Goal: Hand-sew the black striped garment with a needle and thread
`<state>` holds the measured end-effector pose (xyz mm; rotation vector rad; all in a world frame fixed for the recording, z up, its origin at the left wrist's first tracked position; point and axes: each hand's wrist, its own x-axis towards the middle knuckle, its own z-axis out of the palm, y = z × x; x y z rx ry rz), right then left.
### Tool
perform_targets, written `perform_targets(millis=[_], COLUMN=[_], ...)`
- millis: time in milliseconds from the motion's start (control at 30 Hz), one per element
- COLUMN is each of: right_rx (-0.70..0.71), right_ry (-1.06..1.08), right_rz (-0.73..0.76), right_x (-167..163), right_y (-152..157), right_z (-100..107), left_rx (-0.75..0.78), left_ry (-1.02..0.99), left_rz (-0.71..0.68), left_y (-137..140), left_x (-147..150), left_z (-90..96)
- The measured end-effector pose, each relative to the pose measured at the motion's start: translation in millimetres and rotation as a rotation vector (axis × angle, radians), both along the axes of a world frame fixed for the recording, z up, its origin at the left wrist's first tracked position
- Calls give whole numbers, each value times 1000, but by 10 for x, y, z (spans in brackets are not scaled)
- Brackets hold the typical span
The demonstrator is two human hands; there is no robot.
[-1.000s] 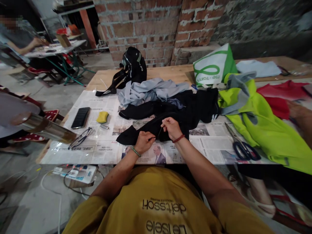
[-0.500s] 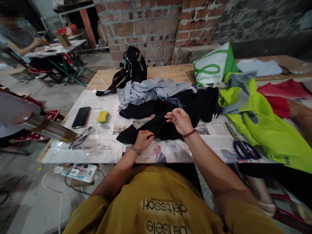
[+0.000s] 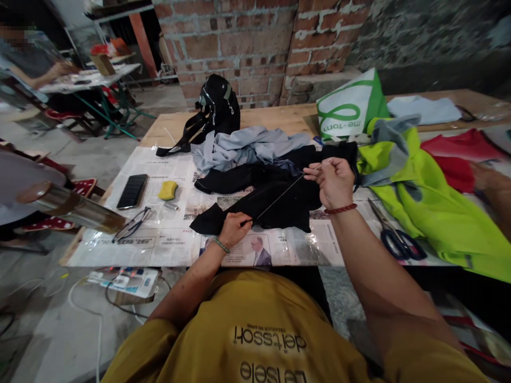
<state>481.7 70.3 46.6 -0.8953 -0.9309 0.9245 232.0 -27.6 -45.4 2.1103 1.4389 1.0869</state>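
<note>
A black garment (image 3: 271, 205) lies across the newspaper-covered table. My left hand (image 3: 236, 229) pinches its near edge, fingers closed on the cloth. From that spot a pale thread (image 3: 279, 197) runs taut, up and to the right, to my right hand (image 3: 334, 178). The right thumb and fingertips are closed on a thin sewing needle (image 3: 321, 166), held above the garment's right part. Behind the black cloth lies a crumpled grey garment (image 3: 251, 149).
Dark-handled scissors (image 3: 399, 239) lie at the right beside a neon-yellow garment (image 3: 435, 213). On the left are a phone (image 3: 132, 191), a yellow sponge (image 3: 167, 190), glasses (image 3: 133, 224) and a bottle (image 3: 75, 207). A black bag (image 3: 219, 106) stands behind. Other people sit at the left.
My right hand has moved right and slightly up with the needle, and a longer stretch of thread now shows. My left hand has stayed on the black garment's edge.
</note>
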Motion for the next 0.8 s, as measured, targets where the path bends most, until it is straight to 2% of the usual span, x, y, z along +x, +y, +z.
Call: perform_targets(millis=[367, 800], right_rx=[132, 199], right_ry=[-30, -17], right_rz=[-143, -238], right_x=[159, 283], right_y=[114, 160], right_z=[165, 374], left_rx=[5, 0], left_ry=[12, 53], left_rz=[1, 18], left_y=[-3, -1], left_x=[7, -3], left_z=[16, 1])
